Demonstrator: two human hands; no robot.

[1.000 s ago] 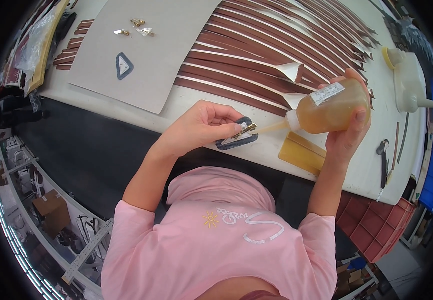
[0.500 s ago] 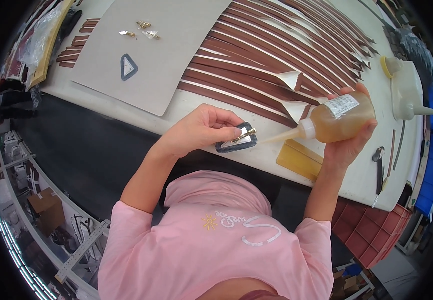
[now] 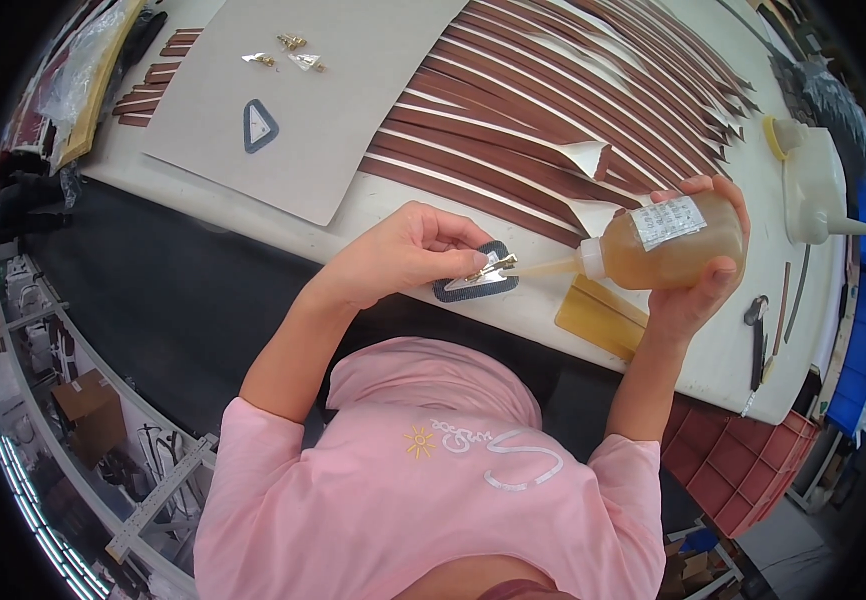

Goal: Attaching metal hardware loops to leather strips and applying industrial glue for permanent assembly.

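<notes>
Between the thumb and fingers of my left hand [image 3: 393, 258] is a dark blue triangular fabric patch [image 3: 481, 289] with a white triangle in its middle. A gold metal clip [image 3: 498, 266] lies on the patch, under my fingertips. My right hand [image 3: 691, 305] is wrapped round a squeeze bottle [image 3: 718, 240] of amber liquid, tilted on its side with a white label upward. Its thin nozzle [image 3: 551, 267] points left, and the tip meets the end of the clip; whether they touch, I cannot tell.
A grey board [image 3: 323, 130] carries another triangular patch [image 3: 260, 126] and three gold clips [image 3: 306, 62]. Many brown strips [image 3: 513, 140] cover the far table. A yellow flat piece [image 3: 601, 318] lies below the bottle; a whitish jug [image 3: 813, 185] and scissors [image 3: 756, 340] are at the right.
The bottle has moved left and tipped closer to level, bringing its nozzle tip from beside the patch to the clip's end. My left hand has barely shifted.
</notes>
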